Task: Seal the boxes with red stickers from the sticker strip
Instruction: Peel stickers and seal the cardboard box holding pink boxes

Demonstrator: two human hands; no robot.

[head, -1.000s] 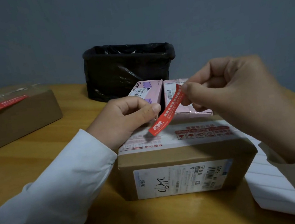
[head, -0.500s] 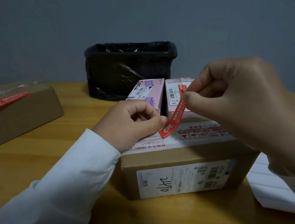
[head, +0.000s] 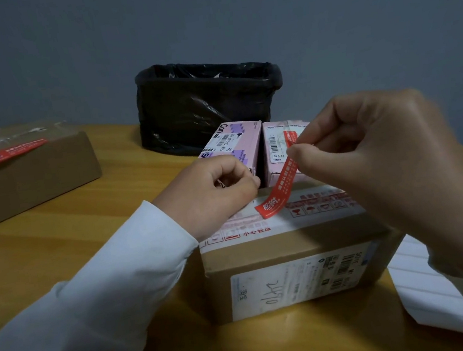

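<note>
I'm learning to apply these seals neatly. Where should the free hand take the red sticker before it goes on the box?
Probably the low free end of the sticker, from the left: the right hand pinches its top, so it slants down-left toward the left hand, over the box.

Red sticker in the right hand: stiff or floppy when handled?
Probably floppy: the red sticker curves down from the right hand, which pinches its top end. Likely very light, since that pinch alone carries it. Its lower end reaches the cardboard box, where it may cling early.
</note>
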